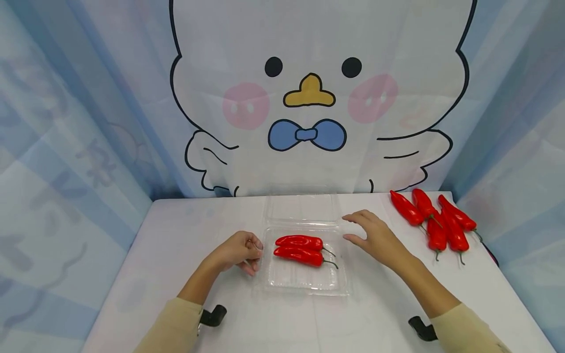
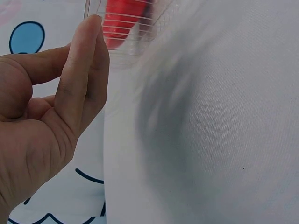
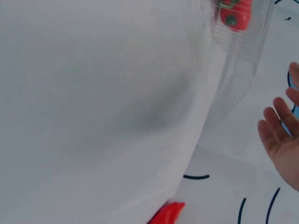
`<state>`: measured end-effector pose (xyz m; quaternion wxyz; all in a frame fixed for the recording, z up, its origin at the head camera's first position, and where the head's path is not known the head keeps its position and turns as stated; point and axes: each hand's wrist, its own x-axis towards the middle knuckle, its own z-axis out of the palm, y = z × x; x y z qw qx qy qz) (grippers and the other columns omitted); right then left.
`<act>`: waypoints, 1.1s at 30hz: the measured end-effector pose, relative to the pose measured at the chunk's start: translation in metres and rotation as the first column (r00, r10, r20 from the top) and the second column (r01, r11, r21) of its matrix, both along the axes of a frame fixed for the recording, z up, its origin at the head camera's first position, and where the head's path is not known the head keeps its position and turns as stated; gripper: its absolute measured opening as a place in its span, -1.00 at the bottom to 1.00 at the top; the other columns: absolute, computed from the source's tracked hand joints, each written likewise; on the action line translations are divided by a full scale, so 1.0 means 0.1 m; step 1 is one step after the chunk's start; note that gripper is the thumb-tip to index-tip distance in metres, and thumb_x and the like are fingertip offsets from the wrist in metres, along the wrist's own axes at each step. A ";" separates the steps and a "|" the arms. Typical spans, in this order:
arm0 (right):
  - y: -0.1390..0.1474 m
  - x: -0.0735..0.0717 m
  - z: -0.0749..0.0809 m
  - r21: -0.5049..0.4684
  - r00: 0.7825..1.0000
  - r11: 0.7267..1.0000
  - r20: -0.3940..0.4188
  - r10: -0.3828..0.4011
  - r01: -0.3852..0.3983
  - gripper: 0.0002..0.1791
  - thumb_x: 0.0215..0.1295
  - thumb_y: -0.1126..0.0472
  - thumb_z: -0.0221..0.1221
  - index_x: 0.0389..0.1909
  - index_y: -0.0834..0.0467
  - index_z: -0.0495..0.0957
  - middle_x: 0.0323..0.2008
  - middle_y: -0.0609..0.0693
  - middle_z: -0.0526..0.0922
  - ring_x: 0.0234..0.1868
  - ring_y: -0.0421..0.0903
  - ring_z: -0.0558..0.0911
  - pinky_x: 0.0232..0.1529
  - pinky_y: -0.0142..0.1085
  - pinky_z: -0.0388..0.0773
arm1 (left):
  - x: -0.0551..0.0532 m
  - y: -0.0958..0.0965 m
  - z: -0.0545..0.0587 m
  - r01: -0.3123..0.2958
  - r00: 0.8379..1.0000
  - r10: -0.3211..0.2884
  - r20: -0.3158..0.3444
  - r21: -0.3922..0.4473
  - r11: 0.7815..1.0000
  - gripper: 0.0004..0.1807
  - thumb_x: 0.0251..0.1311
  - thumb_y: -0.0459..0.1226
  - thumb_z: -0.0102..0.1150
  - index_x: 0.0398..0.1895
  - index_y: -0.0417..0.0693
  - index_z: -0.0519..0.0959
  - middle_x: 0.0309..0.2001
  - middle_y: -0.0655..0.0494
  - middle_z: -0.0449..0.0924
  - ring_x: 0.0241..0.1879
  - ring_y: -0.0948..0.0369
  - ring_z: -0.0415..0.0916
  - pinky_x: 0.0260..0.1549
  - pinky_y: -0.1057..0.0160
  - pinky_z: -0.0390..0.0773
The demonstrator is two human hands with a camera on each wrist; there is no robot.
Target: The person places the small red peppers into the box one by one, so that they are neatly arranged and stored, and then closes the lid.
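A clear plastic clamshell container lies with its lid folded back toward the wall. Two red chili peppers, an upper one and a lower one, lie side by side in its tray, stems to the right. At the left rim, my left hand has bent fingers and appears to pinch the edge; in the left wrist view, a fingertip of that hand meets the plastic. My right hand hovers just right of the lid hinge, fingers spread and holding nothing.
Several more red chili peppers are piled at the table's back right corner. The white tabletop backs onto a curtain with a cartoon bird. Black pieces, one left and one right, protrude near the sleeves.
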<state>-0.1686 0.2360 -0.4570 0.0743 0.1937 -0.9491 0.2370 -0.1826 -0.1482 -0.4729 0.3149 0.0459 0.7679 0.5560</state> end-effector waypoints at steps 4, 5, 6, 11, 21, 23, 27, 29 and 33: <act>0.14 0.00 -0.02 -0.010 0.999 0.999 -0.012 -0.031 0.031 -0.43 0.23 0.15 0.46 0.26 0.13 0.57 0.18 0.17 0.61 0.20 0.17 0.61 0.12 0.11 0.69 | 0.00 0.00 -0.02 -0.004 1.000 0.004 0.004 0.008 1.000 -0.84 0.34 -0.50 0.20 -0.09 -0.38 0.48 -0.47 -0.10 0.61 -0.59 0.18 0.62 -0.51 0.12 0.79; 0.18 0.00 -0.02 -0.011 0.999 0.999 -0.013 -0.039 0.039 -0.42 0.22 0.15 0.46 0.26 0.13 0.56 0.19 0.18 0.60 0.21 0.18 0.60 0.13 0.12 0.68 | 0.01 0.00 -0.02 -0.005 1.000 0.005 0.004 0.009 1.000 -0.84 0.34 -0.50 0.20 -0.09 -0.38 0.48 -0.47 -0.10 0.61 -0.59 0.18 0.62 -0.51 0.11 0.79; 0.21 -0.01 -0.03 -0.012 0.999 0.999 -0.014 -0.048 0.048 -0.41 0.22 0.15 0.47 0.26 0.13 0.56 0.20 0.19 0.60 0.22 0.19 0.60 0.13 0.13 0.67 | 0.01 0.00 -0.02 -0.005 1.000 0.005 0.005 0.010 1.000 -0.84 0.34 -0.50 0.20 -0.09 -0.38 0.48 -0.47 -0.09 0.61 -0.59 0.18 0.62 -0.51 0.11 0.79; 0.37 -0.02 -0.04 -0.005 0.994 0.994 -0.011 -0.105 0.105 -0.35 0.18 0.15 0.49 0.29 0.15 0.53 0.24 0.25 0.57 0.27 0.25 0.55 0.15 0.20 0.63 | 0.02 0.00 -0.01 -0.008 1.000 0.008 0.007 0.007 1.000 -0.85 0.34 -0.50 0.20 -0.09 -0.38 0.48 -0.47 -0.08 0.61 -0.58 0.18 0.63 -0.51 0.12 0.79; 0.66 -0.16 -0.04 -0.013 0.986 0.986 0.021 -0.165 0.165 -0.23 0.15 0.14 0.50 0.37 0.21 0.43 0.31 0.31 0.50 0.35 0.34 0.44 0.17 0.34 0.55 | 0.03 0.02 0.02 -0.010 1.000 0.010 0.012 -0.001 1.000 -0.85 0.34 -0.52 0.17 -0.08 -0.39 0.48 -0.48 -0.08 0.61 -0.58 0.18 0.62 -0.51 0.12 0.79; 0.72 -0.20 -0.04 -0.011 0.983 0.984 0.040 -0.176 0.177 -0.19 0.16 0.13 0.50 0.39 0.23 0.39 0.33 0.34 0.48 0.37 0.36 0.42 0.16 0.34 0.54 | 0.03 0.02 0.03 -0.011 1.000 0.011 0.013 -0.003 1.000 -0.85 0.34 -0.51 0.17 -0.08 -0.39 0.48 -0.48 -0.09 0.61 -0.58 0.17 0.62 -0.51 0.12 0.79; 0.86 -0.27 -0.03 -0.008 0.974 0.977 0.084 -0.211 0.212 -0.10 0.17 0.13 0.50 0.46 0.28 0.30 0.39 0.40 0.39 0.41 0.41 0.36 0.15 0.37 0.52 | 0.03 0.02 0.03 -0.012 1.000 0.012 0.010 -0.009 1.000 -0.84 0.35 -0.50 0.18 -0.07 -0.39 0.48 -0.45 -0.12 0.61 -0.57 0.17 0.63 -0.50 0.12 0.79; 0.92 -0.30 -0.04 -0.009 0.967 0.973 0.115 -0.226 0.229 -0.07 0.19 0.11 0.48 0.50 0.28 0.25 0.42 0.42 0.34 0.42 0.43 0.32 0.15 0.40 0.50 | 0.02 0.02 0.03 -0.012 1.000 0.012 0.010 -0.012 1.000 -0.84 0.35 -0.50 0.18 -0.07 -0.39 0.48 -0.44 -0.12 0.61 -0.57 0.17 0.63 -0.50 0.12 0.79; 1.03 -0.35 -0.05 -0.002 0.949 0.965 0.180 -0.258 0.262 -0.01 0.21 0.08 0.47 0.56 0.24 0.16 0.45 0.42 0.29 0.44 0.44 0.28 0.13 0.43 0.50 | 0.01 0.02 0.03 -0.011 1.000 0.012 0.009 -0.015 1.000 -0.84 0.35 -0.50 0.18 -0.06 -0.40 0.48 -0.44 -0.12 0.62 -0.57 0.17 0.63 -0.50 0.11 0.79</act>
